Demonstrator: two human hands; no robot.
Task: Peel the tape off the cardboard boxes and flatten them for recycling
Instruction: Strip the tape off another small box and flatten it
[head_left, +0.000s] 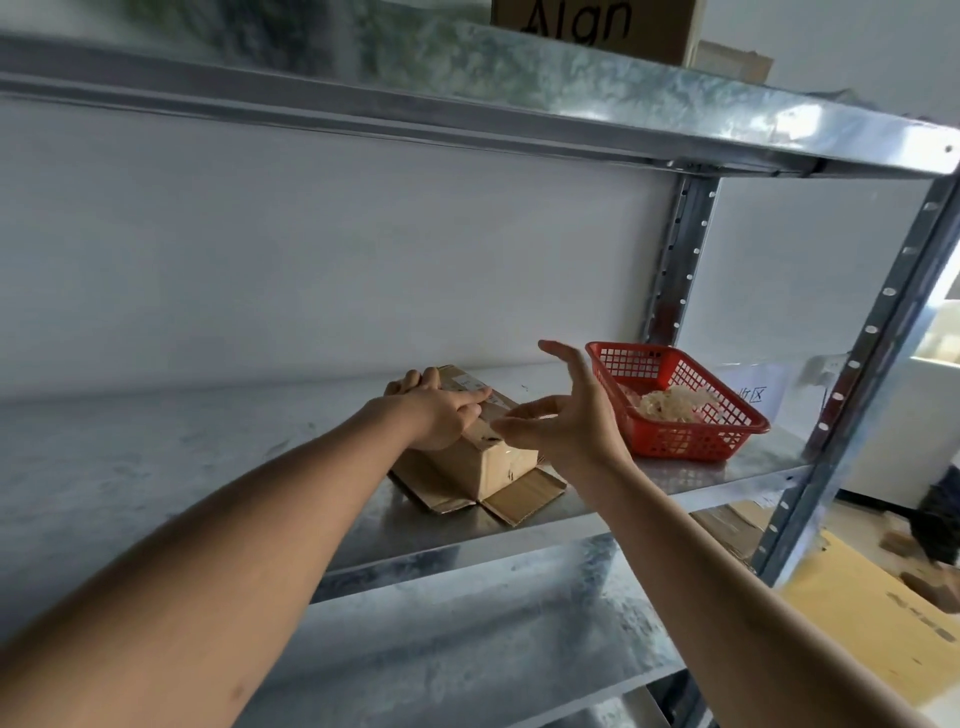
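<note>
The cardboard box (488, 457) sits on our metal shelf (156, 457), a little right of the middle, with its bottom flaps (524, 496) splayed flat on the shelf towards us. Our left hand (441, 415) lies on top of the box, its fingers curled over the upper face and far edge, the forefinger stretched along a printed label (470, 384). Our right hand (563, 415) hovers just beside the box's right end, fingers spread and loosely bent, thumb up, with nothing in its grip; we cannot tell whether its fingertips touch the cardboard. Just right of that hand a red plastic basket (691, 441) rests on the same shelf and holds a pale crumpled wad (670, 402). Above, on the upper shelf (519, 88), stands a brown carton (597, 26) with dark lettering. Low on the right, beyond the rack's upright, flattened cardboard (878, 623) lies on the floor.
</note>
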